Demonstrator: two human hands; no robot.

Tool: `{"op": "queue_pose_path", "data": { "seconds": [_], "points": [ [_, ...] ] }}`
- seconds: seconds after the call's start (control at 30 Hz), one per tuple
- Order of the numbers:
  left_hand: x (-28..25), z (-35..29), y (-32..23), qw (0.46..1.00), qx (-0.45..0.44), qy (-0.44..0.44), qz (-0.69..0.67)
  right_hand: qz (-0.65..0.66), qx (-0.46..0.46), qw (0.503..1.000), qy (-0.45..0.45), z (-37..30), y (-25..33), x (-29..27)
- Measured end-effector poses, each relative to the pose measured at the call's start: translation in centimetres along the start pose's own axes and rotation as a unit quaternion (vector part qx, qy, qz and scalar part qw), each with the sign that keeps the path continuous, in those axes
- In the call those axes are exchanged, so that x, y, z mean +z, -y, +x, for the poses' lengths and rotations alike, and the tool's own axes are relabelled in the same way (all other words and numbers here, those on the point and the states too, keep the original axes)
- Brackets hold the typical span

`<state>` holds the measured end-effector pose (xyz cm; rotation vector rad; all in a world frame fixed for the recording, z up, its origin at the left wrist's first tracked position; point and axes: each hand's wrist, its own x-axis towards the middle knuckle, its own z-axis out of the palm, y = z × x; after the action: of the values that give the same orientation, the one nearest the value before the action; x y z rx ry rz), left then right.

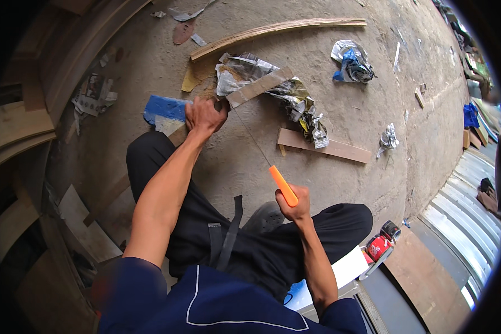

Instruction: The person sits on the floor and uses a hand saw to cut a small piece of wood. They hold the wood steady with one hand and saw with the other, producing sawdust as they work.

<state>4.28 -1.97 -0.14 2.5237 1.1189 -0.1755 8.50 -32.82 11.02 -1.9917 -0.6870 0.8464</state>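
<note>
My right hand [295,205] is wrapped round the orange handle of a handsaw [282,184]. Seen nearly edge-on, the thin saw blade [251,137] runs up and left to the near end of a short wooden strip [261,87]. At that end my left hand [206,115] is closed, pressing the strip down; its fingertips are partly hidden. Just left of this hand, touching it, lies a piece of wood painted blue [166,110]. Crumpled silver-and-yellow wrapping [300,108] lies beneath and beyond the strip.
A long wooden batten [278,35] lies farther off on the concrete floor, and a flat board [324,146] to the right. Crumpled plastic [353,62] and foil [388,139] are scattered about. Stacked boards [22,131] line the left; a red tape roll [379,246] sits beside my right knee.
</note>
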Motion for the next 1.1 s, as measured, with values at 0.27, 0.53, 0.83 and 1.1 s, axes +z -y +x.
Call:
{"op": "queue_pose_path", "data": {
  "seconds": [0.27, 0.53, 0.83, 1.1],
  "points": [
    [0.6, 0.2, 0.3, 1.0, -0.011, -0.012, 0.003, 0.017, 0.008, 1.0, -0.002, -1.4, -0.4, -0.3],
    [0.1, 0.1, 0.0, 0.999, -0.026, -0.007, -0.017, -0.021, 0.021, 1.0, 0.001, -4.1, -1.1, -1.9],
    [-0.5, -0.1, 0.0, 0.999, -0.028, 0.016, -0.039, -0.054, -0.053, 0.996, -0.037, -1.3, 0.8, -1.6],
    [-1.8, 0.1, -0.5, 0.993, -0.052, 0.066, -0.082, -0.011, -0.088, 0.995, -0.039, 6.6, 0.9, 2.9]
  ]
}}
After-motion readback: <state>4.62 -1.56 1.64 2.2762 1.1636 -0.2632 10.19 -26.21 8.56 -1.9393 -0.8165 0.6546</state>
